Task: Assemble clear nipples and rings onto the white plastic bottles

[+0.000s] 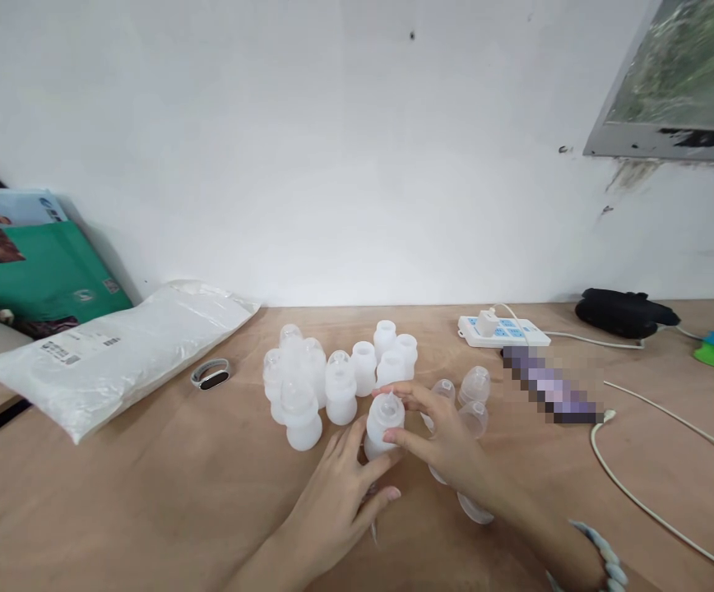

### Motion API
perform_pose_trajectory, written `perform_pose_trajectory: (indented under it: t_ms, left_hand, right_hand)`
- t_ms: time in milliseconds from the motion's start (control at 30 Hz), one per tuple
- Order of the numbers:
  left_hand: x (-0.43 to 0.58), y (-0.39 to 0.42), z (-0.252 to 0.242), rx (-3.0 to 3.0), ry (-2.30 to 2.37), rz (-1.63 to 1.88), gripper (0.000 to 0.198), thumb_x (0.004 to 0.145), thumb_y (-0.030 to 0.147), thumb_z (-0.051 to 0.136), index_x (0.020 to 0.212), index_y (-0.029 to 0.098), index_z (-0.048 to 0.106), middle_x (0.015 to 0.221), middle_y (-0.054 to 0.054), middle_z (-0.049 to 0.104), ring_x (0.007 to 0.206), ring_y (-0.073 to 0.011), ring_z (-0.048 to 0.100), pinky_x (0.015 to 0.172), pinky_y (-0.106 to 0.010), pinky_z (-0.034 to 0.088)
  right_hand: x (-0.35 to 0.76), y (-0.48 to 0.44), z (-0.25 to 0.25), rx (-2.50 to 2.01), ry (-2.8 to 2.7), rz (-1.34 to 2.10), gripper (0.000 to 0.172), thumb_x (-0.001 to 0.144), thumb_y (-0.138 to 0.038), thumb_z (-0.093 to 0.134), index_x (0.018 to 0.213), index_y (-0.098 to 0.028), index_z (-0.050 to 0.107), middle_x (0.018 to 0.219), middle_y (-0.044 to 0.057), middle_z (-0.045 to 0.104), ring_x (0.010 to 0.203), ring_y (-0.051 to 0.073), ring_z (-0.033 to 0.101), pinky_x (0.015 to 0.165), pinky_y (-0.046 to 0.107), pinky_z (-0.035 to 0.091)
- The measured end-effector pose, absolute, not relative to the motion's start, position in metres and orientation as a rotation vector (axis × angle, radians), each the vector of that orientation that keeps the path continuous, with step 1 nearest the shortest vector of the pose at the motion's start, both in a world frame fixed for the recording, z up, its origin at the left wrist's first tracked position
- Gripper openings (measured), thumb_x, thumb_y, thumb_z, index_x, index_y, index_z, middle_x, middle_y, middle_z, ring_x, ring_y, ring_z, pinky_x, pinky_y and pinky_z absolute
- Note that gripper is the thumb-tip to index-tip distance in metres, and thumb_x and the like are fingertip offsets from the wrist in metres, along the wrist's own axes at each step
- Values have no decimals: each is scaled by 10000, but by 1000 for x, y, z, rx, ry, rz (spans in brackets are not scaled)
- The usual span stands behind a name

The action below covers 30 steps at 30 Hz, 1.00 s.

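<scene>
A small white plastic bottle [384,421] stands on the wooden table [147,485] in front of me. My left hand [336,501] curls round its base from the near side. My right hand [440,436] pinches its upper part with thumb and fingers. Behind it, several more white bottles [332,378] stand upright in a cluster. Clear dome-shaped caps [474,385] lie to the right, partly behind my right hand. A beaded bracelet [604,559] is on my right wrist.
A white plastic bag [116,345] lies at the left, with a wristband [210,375] beside it. A power strip [502,329], a black pouch [622,312] and white cables [653,510] occupy the right. Green and blue folders [36,263] lean at the far left.
</scene>
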<state>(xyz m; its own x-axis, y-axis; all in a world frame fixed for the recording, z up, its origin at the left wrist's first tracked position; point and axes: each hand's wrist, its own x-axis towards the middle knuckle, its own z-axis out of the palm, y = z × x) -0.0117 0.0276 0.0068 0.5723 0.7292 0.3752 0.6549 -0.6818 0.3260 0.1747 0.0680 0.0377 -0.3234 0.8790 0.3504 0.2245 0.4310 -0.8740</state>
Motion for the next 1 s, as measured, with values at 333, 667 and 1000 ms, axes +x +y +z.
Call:
perform_pose_trajectory:
  t_ms: [333, 667, 1000]
  left_hand:
    - [-11, 27, 4, 2602, 1190, 758, 306, 942, 272, 592, 1246, 295, 628, 1348, -100, 513, 1041, -273, 631, 848, -432, 586]
    - [-11, 27, 4, 2615, 1206, 692, 339, 932, 234, 600, 1267, 277, 613, 1364, -126, 489, 1093, -303, 615, 873, -457, 580]
    - [-11, 27, 6, 2576, 1221, 627, 350, 938, 217, 589, 1283, 276, 601, 1351, -140, 472, 1077, -313, 611, 867, -493, 571]
  right_hand:
    - [180, 65, 41, -991, -1839, 928, 495, 828, -329, 708, 1293, -259, 553, 1323, 86, 648, 1247, 273, 571, 1060, 496, 437]
    - [195, 80, 46, -1132, -1398, 806, 387, 945, -548, 464, 920, -202, 635, 698, 32, 702, 521, 170, 605, 507, 314, 477]
    - [194, 75, 49, -1118, -1416, 889, 231, 941, -384, 467, 1012, -217, 610, 706, 32, 715, 766, 234, 694, 683, 367, 526]
